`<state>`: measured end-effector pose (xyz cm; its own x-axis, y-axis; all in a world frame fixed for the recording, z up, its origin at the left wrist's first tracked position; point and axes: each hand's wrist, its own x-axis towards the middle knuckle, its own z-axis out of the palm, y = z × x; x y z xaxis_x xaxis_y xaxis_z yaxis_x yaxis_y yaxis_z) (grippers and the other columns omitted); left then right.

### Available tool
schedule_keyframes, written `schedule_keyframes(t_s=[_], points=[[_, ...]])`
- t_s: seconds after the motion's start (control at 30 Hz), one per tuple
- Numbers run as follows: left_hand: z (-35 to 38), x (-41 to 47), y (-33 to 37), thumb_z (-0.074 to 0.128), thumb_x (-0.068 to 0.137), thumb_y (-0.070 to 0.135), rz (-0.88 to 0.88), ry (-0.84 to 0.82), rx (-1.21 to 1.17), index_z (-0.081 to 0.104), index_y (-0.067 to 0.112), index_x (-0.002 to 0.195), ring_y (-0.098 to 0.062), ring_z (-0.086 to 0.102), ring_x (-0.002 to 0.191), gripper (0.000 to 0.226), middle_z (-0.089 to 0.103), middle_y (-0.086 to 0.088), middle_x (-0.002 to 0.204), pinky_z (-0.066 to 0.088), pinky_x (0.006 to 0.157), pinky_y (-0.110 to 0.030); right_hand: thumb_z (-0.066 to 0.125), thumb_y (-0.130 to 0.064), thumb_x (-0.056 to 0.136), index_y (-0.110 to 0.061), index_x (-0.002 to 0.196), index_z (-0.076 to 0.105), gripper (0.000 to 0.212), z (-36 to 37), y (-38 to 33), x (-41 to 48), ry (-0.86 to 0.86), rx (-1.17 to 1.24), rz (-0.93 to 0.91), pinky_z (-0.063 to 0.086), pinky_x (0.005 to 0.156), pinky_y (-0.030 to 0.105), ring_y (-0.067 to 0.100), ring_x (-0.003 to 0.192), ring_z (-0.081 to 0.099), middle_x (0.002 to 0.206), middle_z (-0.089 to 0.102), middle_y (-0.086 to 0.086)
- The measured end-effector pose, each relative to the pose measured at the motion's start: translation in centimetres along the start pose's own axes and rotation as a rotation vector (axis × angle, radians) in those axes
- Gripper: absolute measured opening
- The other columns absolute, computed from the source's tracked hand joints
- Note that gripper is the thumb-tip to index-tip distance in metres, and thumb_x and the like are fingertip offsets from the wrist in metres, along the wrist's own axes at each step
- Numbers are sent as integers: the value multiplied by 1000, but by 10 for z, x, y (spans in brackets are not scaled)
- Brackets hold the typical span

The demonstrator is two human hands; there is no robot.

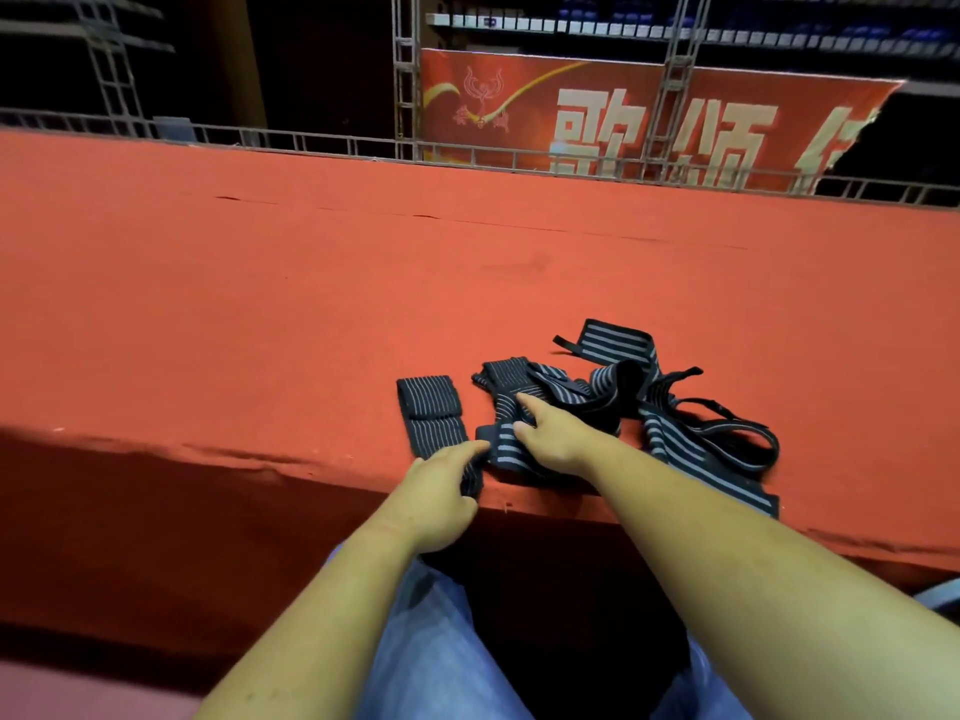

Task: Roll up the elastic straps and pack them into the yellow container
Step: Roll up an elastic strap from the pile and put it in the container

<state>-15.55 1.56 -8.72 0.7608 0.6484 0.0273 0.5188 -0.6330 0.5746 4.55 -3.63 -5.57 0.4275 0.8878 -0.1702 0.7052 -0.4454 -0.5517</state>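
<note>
Elastic straps [649,402] lay tangled near the table's [260,304] front edge. I logged the left hand [441,491] pinching a strap end there and the right hand [550,433] pressing the neighbouring strap with straight fingers, likely steadying it for rolling. No yellow container in view.

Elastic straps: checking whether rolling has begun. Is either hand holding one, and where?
Left hand grips the flat strap by its near end. Right hand only presses on the tangled straps, its fingers straight.

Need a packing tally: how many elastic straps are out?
At least 3: one flat strap by the left hand, the tangled straps under the right hand; overlaps may hide more.
</note>
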Motion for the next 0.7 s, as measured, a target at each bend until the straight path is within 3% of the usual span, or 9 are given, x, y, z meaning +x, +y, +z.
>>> schedule_keyframes(t_s=[0.13,0.23,0.27,0.3,0.37,0.4,0.47,0.57,0.7], points=[[8,0,-2,51,85,0,34,-32,3,37,36,158,-17,36,149,83,38,5,164,19,127,-40,47,-34,109,-25,168,18,66,7,-1,7,-15,37,1,28,125,35,25,152,38,168,38,7],[15,3,-10,47,85,1,33,-49,42,40,44,154,-30,38,146,82,33,6,166,18,126,-40,46,-32,110,-21,168,5,72,10,-6,10,1,134,22,45,92,29,20,113,60,148,58,7],[17,3,-12,44,85,1,32,-52,56,42,45,153,-34,38,143,81,31,8,166,19,126,-40,48,-34,110,-21,169,3,75,9,-7,10,16,159,34,45,89,31,20,108,60,145,59,11],[18,3,-12,42,86,0,32,-56,68,44,46,152,-36,37,140,81,29,12,167,22,125,-41,51,-39,108,-21,169,2,80,9,-7,13,28,169,45,45,96,34,22,116,59,150,55,13],[19,2,-12,38,86,1,49,-54,101,47,48,150,-36,37,136,80,28,20,166,28,122,-44,58,-52,102,-23,169,8,89,8,-10,16,38,128,72,37,119,38,28,146,44,167,33,15],[19,2,-12,37,87,1,60,-50,120,47,48,150,-35,38,133,80,28,22,165,31,120,-44,60,-58,98,-24,169,12,92,9,-12,16,39,97,107,31,124,40,31,154,34,171,20,15],[21,0,-10,36,88,0,87,-34,155,46,45,151,-36,40,128,78,26,23,166,36,116,-46,63,-68,92,-26,167,21,96,12,-17,15,38,48,178,29,126,41,35,154,32,170,11,17],[25,-3,2,36,88,0,153,-31,195,47,44,150,-40,40,130,77,26,22,165,37,115,-49,62,-71,91,-24,160,38,87,10,-24,13,34,47,229,35,118,40,36,143,44,161,22,16],[31,-5,14,39,88,0,169,-18,182,47,44,149,-39,41,128,76,27,19,164,35,116,-50,74,-55,89,-20,128,60,54,8,-23,15,58,-15,266,47,106,36,28,123,55,146,44,17]])
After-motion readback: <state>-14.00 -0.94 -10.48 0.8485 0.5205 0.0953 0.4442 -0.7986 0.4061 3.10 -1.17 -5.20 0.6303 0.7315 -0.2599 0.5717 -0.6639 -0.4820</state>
